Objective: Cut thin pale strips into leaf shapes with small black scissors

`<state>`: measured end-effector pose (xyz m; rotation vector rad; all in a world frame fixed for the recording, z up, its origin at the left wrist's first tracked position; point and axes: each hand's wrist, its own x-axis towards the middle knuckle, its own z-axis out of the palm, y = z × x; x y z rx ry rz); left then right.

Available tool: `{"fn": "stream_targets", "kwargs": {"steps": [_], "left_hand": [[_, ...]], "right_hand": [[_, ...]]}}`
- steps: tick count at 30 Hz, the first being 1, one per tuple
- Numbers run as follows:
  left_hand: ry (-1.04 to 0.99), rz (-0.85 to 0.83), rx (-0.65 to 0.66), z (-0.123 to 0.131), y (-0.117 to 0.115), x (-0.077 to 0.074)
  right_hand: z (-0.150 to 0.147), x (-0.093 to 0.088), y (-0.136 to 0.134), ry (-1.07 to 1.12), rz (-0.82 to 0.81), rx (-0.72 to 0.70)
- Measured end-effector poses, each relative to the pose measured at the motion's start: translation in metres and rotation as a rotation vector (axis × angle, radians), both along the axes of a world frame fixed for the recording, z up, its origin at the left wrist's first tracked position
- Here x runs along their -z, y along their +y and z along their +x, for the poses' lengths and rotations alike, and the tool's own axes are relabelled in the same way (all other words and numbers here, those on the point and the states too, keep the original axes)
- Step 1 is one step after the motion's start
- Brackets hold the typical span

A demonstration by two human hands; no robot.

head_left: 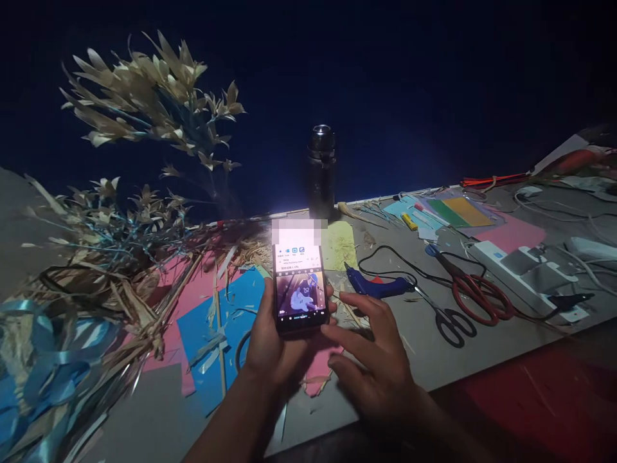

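A lit smartphone [299,289] stands upright in my left hand [272,341], whose fingers wrap round its lower part. My right hand [376,360] is just right of the phone's lower corner, fingers apart and holding nothing. Beneath and beside the phone lie a blue sheet [241,292], pink paper [322,373] and strips of dry husk. A blue glue gun [378,286] rests beyond my right hand. Behind the phone a dark flask [321,170] stands near the table's far edge.
Dried-flower stems [159,103] and blue ribbon [67,354] fill the left side. On the right lie black-handled scissors [453,325], red-handled scissors [482,299], a white power strip [525,276] with cables, a yellow cutter [409,222] and coloured sheets [463,212] on the grey table [463,366].
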<state>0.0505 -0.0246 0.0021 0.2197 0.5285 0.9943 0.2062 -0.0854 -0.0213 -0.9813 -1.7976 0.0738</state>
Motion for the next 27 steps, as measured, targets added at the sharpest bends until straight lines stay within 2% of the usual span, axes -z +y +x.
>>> {"fn": "stream_targets", "kwargs": {"steps": [6,15,27], "left_hand": [[-0.029,-0.038,-0.017,0.001,-0.001,0.0],[-0.061,-0.096,-0.034,0.003,-0.002,0.002],[-0.023,-0.111,-0.079,0.006,-0.002,0.002]], "right_hand": [[-0.002,0.0,0.002,-0.004,0.025,0.022],[-0.012,0.021,0.01,0.044,0.098,0.12],[-0.018,0.031,0.014,0.113,0.162,0.164]]}}
